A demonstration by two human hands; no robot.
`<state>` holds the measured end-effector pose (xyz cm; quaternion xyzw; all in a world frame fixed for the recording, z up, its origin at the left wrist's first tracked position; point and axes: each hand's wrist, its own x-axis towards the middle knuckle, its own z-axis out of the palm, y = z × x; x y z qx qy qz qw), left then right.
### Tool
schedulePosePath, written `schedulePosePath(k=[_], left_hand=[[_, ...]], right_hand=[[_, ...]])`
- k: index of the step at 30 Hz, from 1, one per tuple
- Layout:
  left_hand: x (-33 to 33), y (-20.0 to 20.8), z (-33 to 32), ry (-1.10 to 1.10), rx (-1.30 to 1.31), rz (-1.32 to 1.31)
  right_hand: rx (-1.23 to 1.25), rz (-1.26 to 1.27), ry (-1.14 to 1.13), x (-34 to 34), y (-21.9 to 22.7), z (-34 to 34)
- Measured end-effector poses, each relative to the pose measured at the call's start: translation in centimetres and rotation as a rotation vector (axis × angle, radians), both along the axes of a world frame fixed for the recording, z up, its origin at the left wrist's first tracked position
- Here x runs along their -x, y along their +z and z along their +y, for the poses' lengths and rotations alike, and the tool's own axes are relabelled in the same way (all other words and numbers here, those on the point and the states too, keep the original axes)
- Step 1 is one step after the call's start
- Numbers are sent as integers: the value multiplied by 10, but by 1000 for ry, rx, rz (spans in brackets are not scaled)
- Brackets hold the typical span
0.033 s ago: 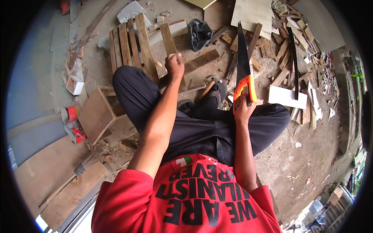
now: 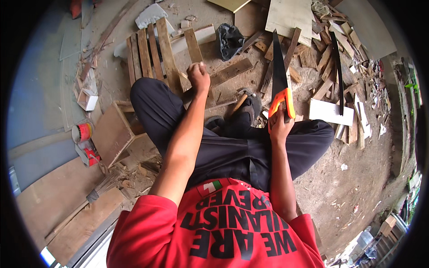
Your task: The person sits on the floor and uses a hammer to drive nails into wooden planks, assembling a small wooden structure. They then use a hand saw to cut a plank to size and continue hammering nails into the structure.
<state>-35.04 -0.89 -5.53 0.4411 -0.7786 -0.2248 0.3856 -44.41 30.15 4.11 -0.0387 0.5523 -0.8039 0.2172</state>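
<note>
My right hand (image 2: 280,121) grips the orange handle of a handsaw (image 2: 280,71) above my right knee. The saw's dark blade points away from me, its tip near a pale board. Over the wooden planks in front of me, my left hand (image 2: 199,78) is closed, fingers curled in. An upright-lying plank (image 2: 192,46) ends visually at its knuckles, and a crosswise plank (image 2: 231,72) lies just right of it. Whether those fingers hold anything is hidden. A hammer (image 2: 241,101) with a wooden handle rests by my foot.
A slatted wooden piece (image 2: 165,51) lies ahead on the left, beside a black plastic bag (image 2: 229,41). Scrap wood (image 2: 328,62) is heaped at the right, with a white board (image 2: 330,111). A wooden box (image 2: 115,133), a red can (image 2: 82,132) and a broom (image 2: 100,188) are left.
My left hand has shifted slightly left and toward me, its fingers still curled. The saw in my right hand has hardly moved.
</note>
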Motion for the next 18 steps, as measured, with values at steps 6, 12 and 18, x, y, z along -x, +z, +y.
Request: schedulePosePath(k=[6,12,18], left_hand=[[28,34,37,-343,53,-100],[11,16,40,-498,194,-208],[20,37,36,-350,-54,-286]], right_hand=[[-210,32,-19,6,6,7],[-158,-37,-24,5,14,6],[-112,-118,-38,15,15,18]])
